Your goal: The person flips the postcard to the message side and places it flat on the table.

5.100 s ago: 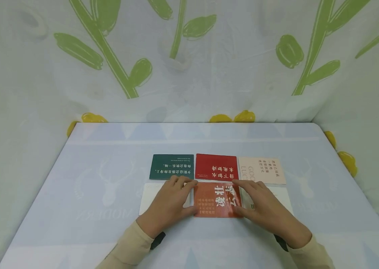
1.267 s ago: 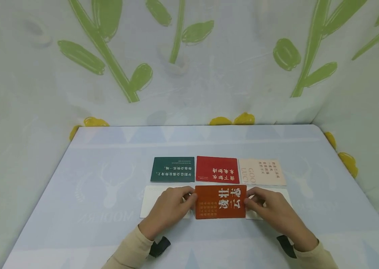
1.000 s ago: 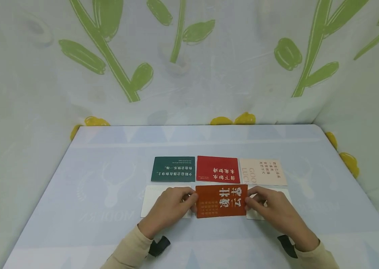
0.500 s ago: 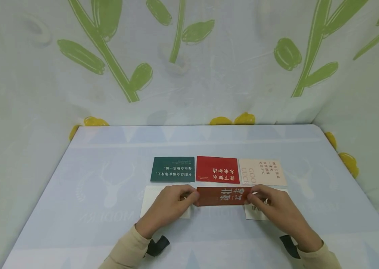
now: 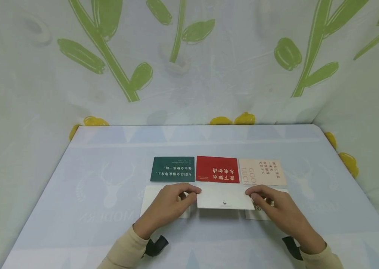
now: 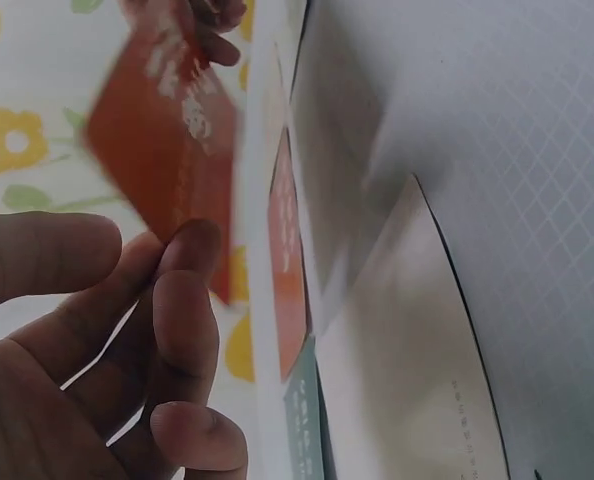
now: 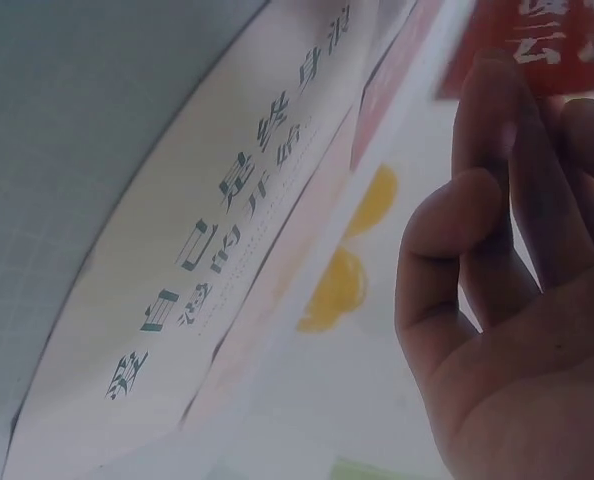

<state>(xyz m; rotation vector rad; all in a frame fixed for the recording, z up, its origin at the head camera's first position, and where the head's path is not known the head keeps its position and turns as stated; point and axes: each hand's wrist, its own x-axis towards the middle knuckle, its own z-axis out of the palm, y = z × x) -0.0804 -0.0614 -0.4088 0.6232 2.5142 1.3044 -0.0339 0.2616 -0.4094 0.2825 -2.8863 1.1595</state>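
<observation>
Held off the table between both hands is a postcard [image 5: 224, 198], its white back facing up in the head view. The left wrist view shows its orange-red printed side [image 6: 167, 130]. My left hand [image 5: 165, 205] pinches one short edge between thumb and fingers, while my right hand [image 5: 278, 209] pinches the opposite one. Below the left hand lies a white card [image 5: 149, 198], partly covered by it. Under the right hand is a white card with dark lettering [image 7: 217, 230], also partly hidden.
Behind the hands lie a green card [image 5: 172, 169], a red card [image 5: 217, 169] and a pale pink card [image 5: 263, 172] in a row. They rest on a pale blue patterned tabletop [image 5: 75, 216]. A curtain with green leaves [image 5: 189, 89] hangs behind.
The orange-red card lay flat between the white cards, then was picked up by both hands. It has since been tilted over, so its white back now shows instead of the lettering.
</observation>
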